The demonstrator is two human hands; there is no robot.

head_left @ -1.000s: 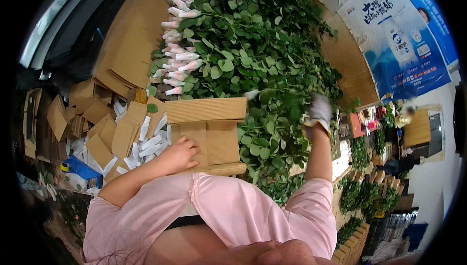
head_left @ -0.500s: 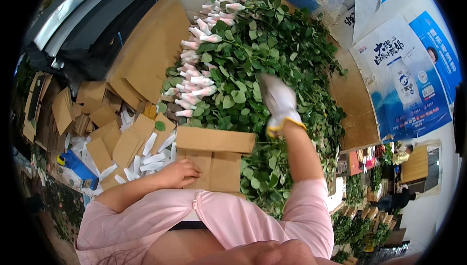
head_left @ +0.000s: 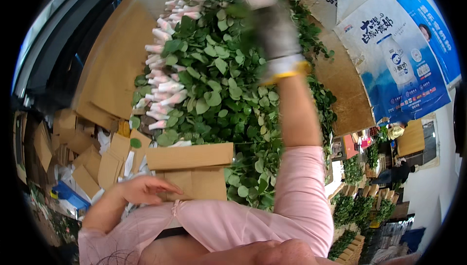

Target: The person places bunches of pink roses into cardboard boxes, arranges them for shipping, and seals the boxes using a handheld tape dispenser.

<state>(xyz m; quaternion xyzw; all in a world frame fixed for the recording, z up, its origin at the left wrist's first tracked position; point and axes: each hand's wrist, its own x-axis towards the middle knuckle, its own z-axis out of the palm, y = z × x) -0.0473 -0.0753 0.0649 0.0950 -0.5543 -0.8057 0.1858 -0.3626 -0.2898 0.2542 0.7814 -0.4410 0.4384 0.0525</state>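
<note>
My left hand [head_left: 146, 189], bare, hovers at the left edge of a folded brown cardboard piece [head_left: 194, 183], its fingers stretched out and holding nothing I can see. On my right hand [head_left: 278, 34] is a grey-white glove with a yellow-rimmed cuff. It reaches over the far part of a large heap of leafy green stems [head_left: 214, 70], and motion smears its fingers. A pale pinkish blur shows at its far end; I cannot make out whether it is glove or a held bud. Pink-and-white sleeved flower heads [head_left: 163, 90] line the heap's left side.
Loose cardboard pieces [head_left: 111, 165] and white sleeves lie left of my left hand, near a blue box-shaped thing [head_left: 70, 194]. A tall cardboard sheet [head_left: 109, 65] stands at the left. Brown board [head_left: 335, 82] and a blue-and-white poster [head_left: 396, 65] border the right.
My right hand has moved farther away over the heap. The left hand has lifted off the cardboard, its fingers straightening. The whole view has shifted.
</note>
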